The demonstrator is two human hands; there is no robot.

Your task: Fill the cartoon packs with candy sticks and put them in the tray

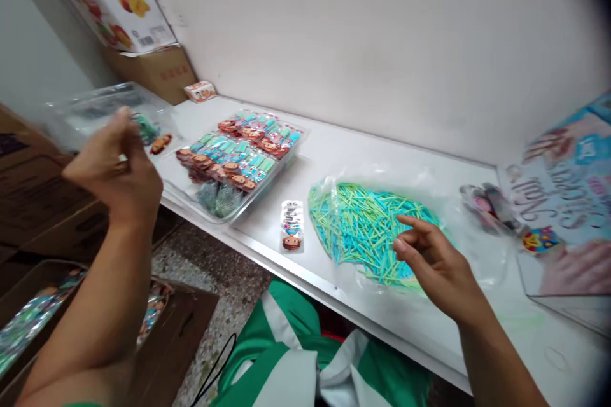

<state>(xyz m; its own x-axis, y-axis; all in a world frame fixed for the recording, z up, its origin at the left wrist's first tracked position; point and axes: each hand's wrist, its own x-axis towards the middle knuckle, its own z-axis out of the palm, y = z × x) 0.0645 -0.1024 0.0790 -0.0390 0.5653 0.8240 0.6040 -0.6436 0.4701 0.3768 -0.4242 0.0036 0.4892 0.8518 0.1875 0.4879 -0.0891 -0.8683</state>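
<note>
My left hand point(125, 168) is raised at the left with its fingers pinched together; whether anything is between them I cannot make out. Behind it are a clear plastic tray point(81, 105) and a small brown cartoon-faced piece point(161, 143) on the table. My right hand point(436, 267) hovers over a clear bag of thin green and blue sticks point(367, 229), thumb and fingers apart, with nothing seen in it. Between the hands, a flat packet with a cartoon face point(292, 227) lies on the table. Left of that stands a clear tub point(224, 219) filled with similar packets.
The white table point(315, 146) runs along a wall. A printed box point(568, 203) stands at the right, with dark wrapped pieces point(489, 203) beside it. Cartons point(147, 70) stand at the back left. An opened carton point(176, 331) with packets sits below the table's left side.
</note>
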